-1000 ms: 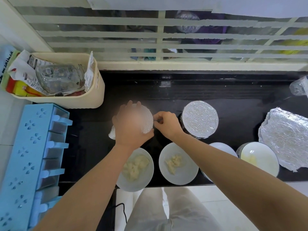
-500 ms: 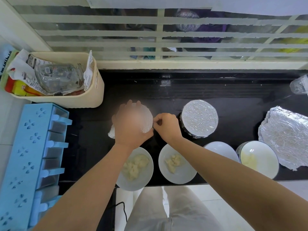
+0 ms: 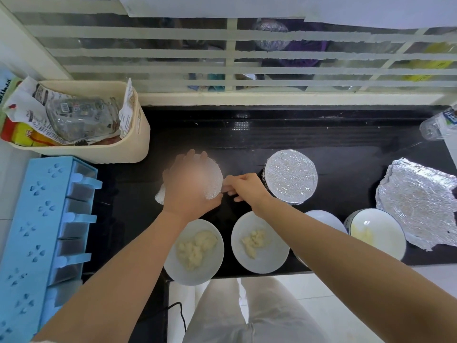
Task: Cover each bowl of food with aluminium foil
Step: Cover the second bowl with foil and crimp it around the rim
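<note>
My left hand [image 3: 189, 184] lies flat on top of a bowl wrapped in foil [image 3: 214, 180] at the middle of the black counter [image 3: 346, 144]. My right hand [image 3: 243, 188] pinches the foil's edge at the bowl's right side. Right of it stands a second bowl with a smooth foil cover [image 3: 291, 179]. Near the front edge stand two uncovered white bowls of pale mash [image 3: 194, 251] [image 3: 259, 242]. My right forearm partly hides a third white bowl [image 3: 321, 217]. Another open bowl [image 3: 377, 232] stands farther right, next to loose foil sheets [image 3: 418, 203].
A cream tub [image 3: 99, 149] with packets and a glass jar stands at the back left. A blue seasoning rack [image 3: 42, 231] runs along the left. A plastic bottle [image 3: 440, 123] lies at the far right. A barred window backs the counter.
My right hand's fingers shifted slightly along the foil's right edge. The left hand stayed flat on the bowl.
</note>
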